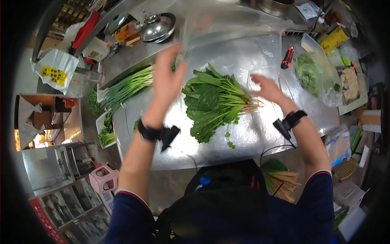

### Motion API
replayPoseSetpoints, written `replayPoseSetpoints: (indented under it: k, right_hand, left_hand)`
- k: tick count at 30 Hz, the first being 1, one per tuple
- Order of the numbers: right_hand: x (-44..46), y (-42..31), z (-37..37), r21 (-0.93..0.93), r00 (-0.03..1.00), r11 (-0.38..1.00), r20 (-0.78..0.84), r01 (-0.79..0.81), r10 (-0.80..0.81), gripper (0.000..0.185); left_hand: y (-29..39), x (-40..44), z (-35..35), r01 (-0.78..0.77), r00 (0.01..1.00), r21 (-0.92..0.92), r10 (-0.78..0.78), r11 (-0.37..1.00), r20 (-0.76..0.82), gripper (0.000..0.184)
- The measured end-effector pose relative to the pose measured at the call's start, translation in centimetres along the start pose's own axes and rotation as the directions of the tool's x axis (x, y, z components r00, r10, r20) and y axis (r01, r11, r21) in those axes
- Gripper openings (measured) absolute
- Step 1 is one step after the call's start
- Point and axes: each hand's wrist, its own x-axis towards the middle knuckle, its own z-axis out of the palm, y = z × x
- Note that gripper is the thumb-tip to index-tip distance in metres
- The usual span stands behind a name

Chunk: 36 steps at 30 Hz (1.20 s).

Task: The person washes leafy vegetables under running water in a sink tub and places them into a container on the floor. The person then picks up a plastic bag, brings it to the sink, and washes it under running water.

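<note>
A heap of leafy greens lies on the metal table, its leaves to the left and its pale stems and roots to the right. My left hand is raised left of the leaves, a little smeared by motion, with fingers stretched out, thumb apart and nothing in it. Just off the stem ends is my right hand, fingers loosely bent and apart, holding nothing that I can see. Both wrists carry black bands. Partly behind my left hand lies a bundle of green onions.
A red-and-black box cutter lies on the metal table at the right. Beyond it are bagged greens and a yellow box. Clear plastic sheeting covers the far side. A lidded pan stands at back left.
</note>
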Motion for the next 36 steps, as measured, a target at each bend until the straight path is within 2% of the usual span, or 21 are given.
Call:
replayPoseSetpoints:
  k: [1,2,3,4,5,7,8,9,10,13,18,19,20,21,22,25,26,28,31,33,36]
  right_hand:
    - [-0.5,0.6,2.3,-0.316,0.996,0.946,-0.034,0.068,-0.083,0.077]
    - [-0.8,0.3,3.7,-0.41,0.984,0.9,-0.026,0.151,-0.177,0.084]
    - [-0.2,0.8,5.2,-0.396,0.987,0.905,0.008,0.153,-0.163,0.085]
    - [0.5,1.2,6.5,-0.382,0.988,0.911,0.043,0.155,-0.15,0.087]
    - [1.0,0.8,7.1,-0.381,0.986,0.909,0.061,0.169,-0.158,0.087]
    - [1.7,-0.3,8.2,-0.419,0.99,0.908,0.134,0.008,0.053,0.086]
    - [1.8,-0.4,8.4,-0.422,0.987,0.907,0.152,0.021,0.048,0.086]
    - [1.8,-0.5,8.4,-0.393,0.991,0.92,0.122,0.002,0.05,0.084]
    - [1.8,-0.6,8.1,-0.366,0.995,0.931,0.089,-0.018,0.054,0.083]
    - [2.0,-1.5,7.0,-0.346,0.99,0.938,0.131,-0.002,0.051,0.08]
    - [2.0,-4.0,5.4,-0.327,0.988,0.945,0.155,0.026,0.027,0.072]
    - [2.3,-4.5,5.0,-0.289,0.985,0.957,0.17,0.011,0.04,0.069]
    - [2.7,-4.8,4.5,-0.292,0.984,0.956,0.173,0.014,0.038,0.069]
    - [3.1,-5.1,4.1,-0.226,0.974,0.972,0.2,-0.064,0.11,0.066]
    - [3.3,-5.2,3.8,-0.164,0.956,0.976,0.231,-0.147,0.183,0.062]
    - [3.0,-5.4,3.8,-0.098,0.968,0.984,0.191,-0.146,0.162,0.06]
    - [2.5,-6.0,4.1,-0.1,0.968,0.984,0.188,-0.149,0.166,0.06]
    - [0.4,-7.6,5.2,-0.206,0.989,0.977,0.124,-0.056,0.083,0.061]
    - [-2.7,-7.6,8.4,-0.34,0.987,0.934,-0.076,0.109,-0.143,0.06]
    - [-3.9,-7.7,9.6,-0.363,0.981,0.924,-0.098,0.12,-0.166,0.06]
    - [-5.4,-8.3,10.3,-0.352,0.979,0.93,-0.127,0.103,-0.157,0.059]
  left_hand:
    - [0.2,-4.5,0.7,0.092,0.991,0.017,-0.093,0.996,0.098,0.028]
    - [1.7,-8.7,1.2,0.39,0.899,-0.095,-0.357,0.916,0.254,0.022]
    - [1.6,-13.3,2.1,0.613,0.756,-0.144,-0.523,0.777,0.393,0.018]
    - [2.8,-16.1,2.6,0.825,0.516,-0.106,-0.661,0.556,0.545,0.017]
    - [2.7,-19.7,3.8,0.852,0.493,-0.181,-0.636,0.491,0.594,0.015]
    - [3.1,-24.1,5.8,0.915,0.403,-0.292,-0.581,0.28,0.707,0.017]
    - [3.7,-24.8,6.6,0.917,0.398,-0.295,-0.593,0.267,0.7,0.017]
    - [4.1,-25.3,7.5,0.941,0.319,-0.322,-0.605,0.109,0.729,0.016]
    - [4.5,-25.4,8.4,0.938,0.246,-0.342,-0.6,-0.051,0.762,0.016]
    - [5.2,-23.5,10.5,0.934,0.202,-0.33,-0.567,-0.133,0.799,0.018]
    - [4.6,-19.9,11.6,0.92,0.271,-0.376,-0.516,-0.108,0.813,0.025]
    - [4.9,-18.3,11.2,0.892,0.22,-0.381,-0.503,-0.242,0.836,0.027]
    - [4.9,-17.2,11.0,0.846,0.171,-0.38,-0.485,-0.374,0.858,0.029]
    - [4.6,-16.9,11.3,0.779,0.233,-0.425,-0.417,-0.461,0.879,0.035]
    - [4.5,-16.5,11.8,0.774,0.234,-0.428,-0.416,-0.468,0.879,0.035]
    - [3.7,-15.5,14.1,0.474,0.335,-0.607,-0.508,-0.637,0.794,0.042]
    - [3.4,-15.1,14.2,0.475,0.336,-0.605,-0.504,-0.639,0.796,0.042]
    - [3.3,-14.7,14.2,0.253,0.394,-0.67,-0.558,-0.698,0.73,0.041]
    - [4.4,-15.4,12.7,0.128,0.301,-0.653,-0.599,-0.746,0.743,0.042]
    - [5.4,-16.7,11.3,0.016,0.215,-0.611,-0.594,-0.791,0.775,0.042]
    - [6.7,-17.1,9.3,0.021,0.159,-0.59,-0.58,-0.807,0.799,0.042]
